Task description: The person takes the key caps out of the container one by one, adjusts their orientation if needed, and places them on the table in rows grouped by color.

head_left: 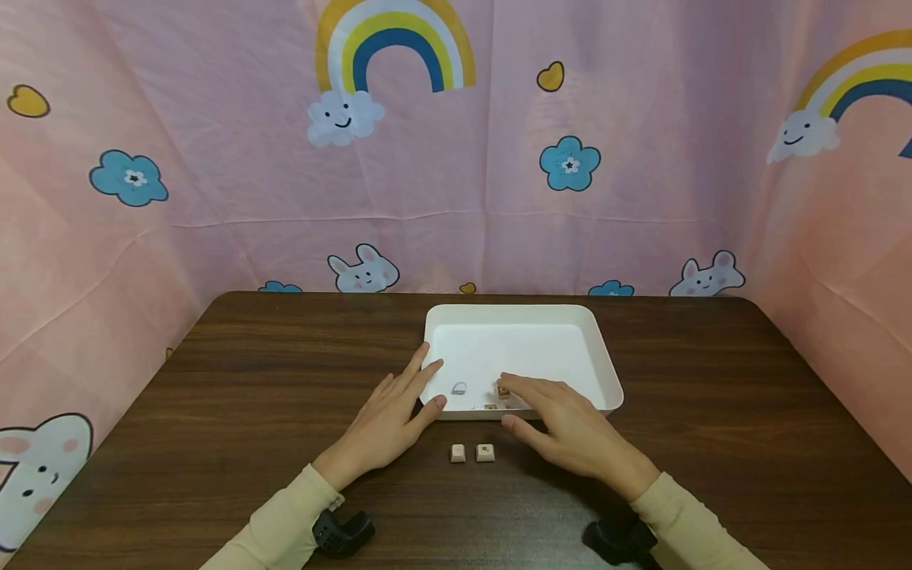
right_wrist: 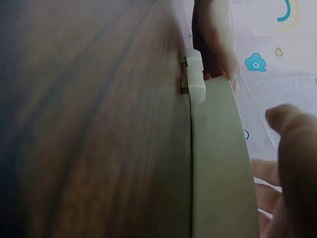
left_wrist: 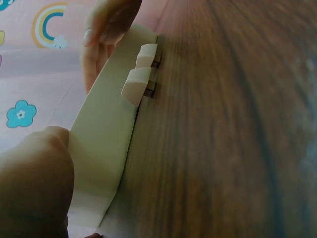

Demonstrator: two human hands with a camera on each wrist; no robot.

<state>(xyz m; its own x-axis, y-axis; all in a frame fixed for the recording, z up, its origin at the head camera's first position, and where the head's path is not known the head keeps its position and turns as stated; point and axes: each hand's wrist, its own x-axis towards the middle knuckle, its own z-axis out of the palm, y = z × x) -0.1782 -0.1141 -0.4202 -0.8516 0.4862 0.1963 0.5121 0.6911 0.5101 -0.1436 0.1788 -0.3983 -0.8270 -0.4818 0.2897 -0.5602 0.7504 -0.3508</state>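
Backdrop: pink cloth printed with rainbows, flowers and rabbits hangs behind a dark wood-grain counter.
Tray: white, shallow and rectangular, standing toward the far part of the counter, its near wall facing the person.
Good handling: the work in hand looks like sorting small keycaps at the tray. It would go best with the left hand steadying the rim while the right hand takes one piece at a time, index finger and thumb on opposite sides. A lift well above the near wall should avoid catching it, and a raised wrist should spare the caps outside.
Left hand state: fingers spread and fairly straight at the tray's left side, gripping no keycap.
Right hand state: fingers extended, thumb apart, nothing pinched; the index reaches over the near wall.
Caps outside: a plain keycap and a marked keycap sit side by side, slightly apart, just before the near wall and between the two hands.
Pieces inside: a brown-faced piece lies right by the right index fingertip; contact cannot be told. A pale piece lies nearer the left thumb, and a low piece close to the near wall.
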